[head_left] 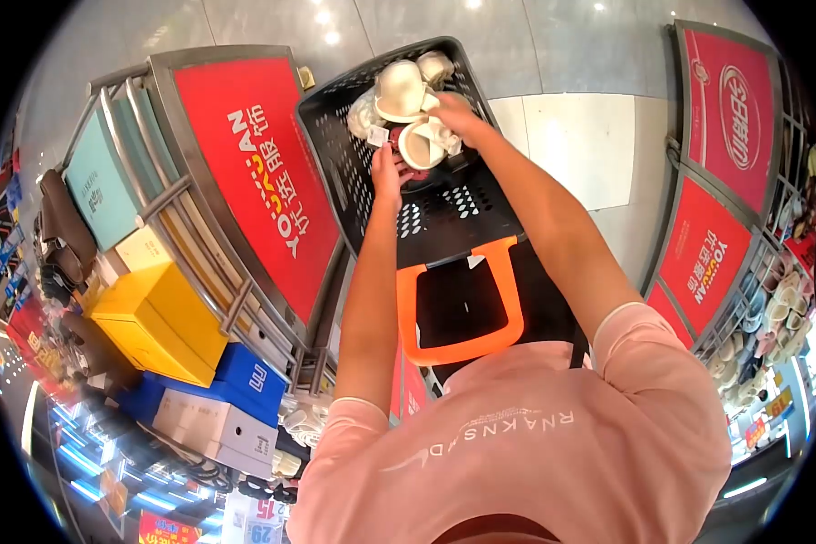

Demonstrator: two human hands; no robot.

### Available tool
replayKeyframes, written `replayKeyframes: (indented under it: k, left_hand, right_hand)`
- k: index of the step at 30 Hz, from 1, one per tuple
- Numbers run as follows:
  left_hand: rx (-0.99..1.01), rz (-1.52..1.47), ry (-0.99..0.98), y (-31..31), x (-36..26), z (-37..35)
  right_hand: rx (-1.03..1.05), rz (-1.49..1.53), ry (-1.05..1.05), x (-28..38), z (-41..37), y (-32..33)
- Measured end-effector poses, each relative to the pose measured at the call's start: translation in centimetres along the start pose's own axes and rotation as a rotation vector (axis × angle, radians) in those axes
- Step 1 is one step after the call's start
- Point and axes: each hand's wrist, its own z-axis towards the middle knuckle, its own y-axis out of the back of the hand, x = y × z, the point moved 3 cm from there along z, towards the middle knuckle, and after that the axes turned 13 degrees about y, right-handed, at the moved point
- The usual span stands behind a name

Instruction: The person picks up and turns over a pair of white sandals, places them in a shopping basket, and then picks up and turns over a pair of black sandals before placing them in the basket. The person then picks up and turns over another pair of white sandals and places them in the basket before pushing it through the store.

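Observation:
A black plastic shopping basket with an orange handle stands in front of me. Several cream-coloured shoes lie in its far end. My left hand reaches into the basket, its fingers at a small white tag beside the shoes. My right hand is closed on one cream shoe, held among the others. Both arms come out of pink short sleeves.
A metal rack with a red sign stands to the left, with yellow, blue and white shoe boxes beside it. Red-signed racks with shoes on display stand at the right. Pale tiled floor lies beyond the basket.

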Motion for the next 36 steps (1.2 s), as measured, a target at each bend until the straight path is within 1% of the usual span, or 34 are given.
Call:
replayKeyframes:
  k: [1,2,4,5,6,8,9,10,12,13,14,15,16,18,21,22,24,26,28,29,30,32,33,34,35,36]
  left_hand:
    - [-0.166,0.194,-0.074,0.8,0.4,1.1]
    - [-0.263,0.428,-0.147,2.1,1.1,3.1]
    - [-0.301,0.674,-0.339,4.7,3.8,7.4]
    - [-0.282,0.740,-0.358,5.3,4.1,8.1]
    - [-0.228,0.717,-0.347,5.1,3.9,7.3]
    - [-0.099,0.636,-0.155,6.1,6.1,10.5]
    - [-0.034,0.482,0.122,4.3,4.7,6.7]
    - [-0.036,0.406,0.146,3.6,5.4,6.1]
    - [-0.048,0.258,0.188,2.8,6.6,5.8]
    - [0.035,0.180,0.170,2.6,7.2,5.7]
    - [0.033,0.122,0.149,2.8,8.0,5.9]
    - [-0.015,0.132,0.164,2.7,8.4,5.2]
    - [-0.063,0.143,0.178,2.5,8.6,4.2]
    - [-0.094,0.178,0.149,2.1,8.3,2.4]
    - [-0.199,0.406,0.043,3.2,7.6,1.3]
    - [-0.196,0.458,0.016,3.7,7.7,1.1]
    - [0.003,0.359,0.012,4.4,7.2,-0.8]
    - [0.044,0.196,-0.024,4.7,5.8,-3.6]
    - [0.004,0.123,-0.161,5.8,5.2,-4.4]
    - [-0.091,0.070,-0.248,6.2,5.0,-4.6]
    - [-0.238,0.065,-0.304,7.2,5.6,-3.1]
    - [-0.422,0.175,-0.256,7.2,3.9,-5.4]
    - [-0.431,0.239,-0.230,8.6,5.7,-1.9]
    - [-0.333,0.292,-0.056,8.4,5.6,-2.3]
    - [-0.265,0.221,0.050,8.0,5.9,-3.1]
    - [-0.195,0.151,0.155,7.2,5.5,-5.2]
  right_hand:
    - [0.009,-0.005,-0.024,1.8,-0.3,0.4]
    - [0.019,-0.009,-0.050,2.8,-0.7,0.5]
    - [-0.127,-0.412,0.047,-0.2,-0.3,1.2]
    - [-0.202,-0.616,0.096,-1.4,-0.1,1.6]
    - [-0.276,-0.632,0.036,-1.8,-1.0,1.8]
    - [-0.421,-0.671,-0.083,-2.4,-4.4,1.2]
    - [-0.404,-0.449,-0.287,-3.9,-5.8,0.5]
    - [-0.381,-0.222,-0.484,-5.8,-7.3,-0.5]
    - [-0.190,-0.081,-0.503,-9.8,-9.4,-2.8]
    - [-0.191,-0.330,-0.216,-12.0,-9.4,-2.7]
    - [-0.185,-0.568,0.072,-13.4,-10.0,-3.0]
    - [-0.182,-0.684,0.092,-11.8,-11.2,-3.9]
    - [-0.138,-0.735,0.162,-10.6,-11.9,-4.6]
    - [-0.014,-0.729,0.174,-10.5,-11.4,-4.8]
    - [0.220,-0.634,0.110,-9.1,-11.9,-5.0]
    - [0.206,-0.705,0.080,-7.2,-12.5,-5.1]
    - [0.177,-0.845,0.024,-3.5,-14.4,-5.5]
    - [0.115,-0.904,0.106,-1.5,-15.5,-5.1]
    - [0.090,-0.892,0.148,0.5,-16.9,-4.5]
    - [0.099,-0.849,0.171,1.2,-18.0,-4.1]
    - [0.108,-0.810,0.197,2.0,-18.9,-3.8]
    - [0.142,-0.823,0.262,3.8,-21.6,-3.9]
    - [0.153,-0.826,0.368,4.2,-22.8,-4.1]
    - [0.166,-0.827,0.472,4.9,-24.1,-4.4]
    - [0.232,-0.814,0.475,5.3,-25.2,-4.4]
    - [0.245,-0.756,0.466,6.4,-26.6,-4.5]
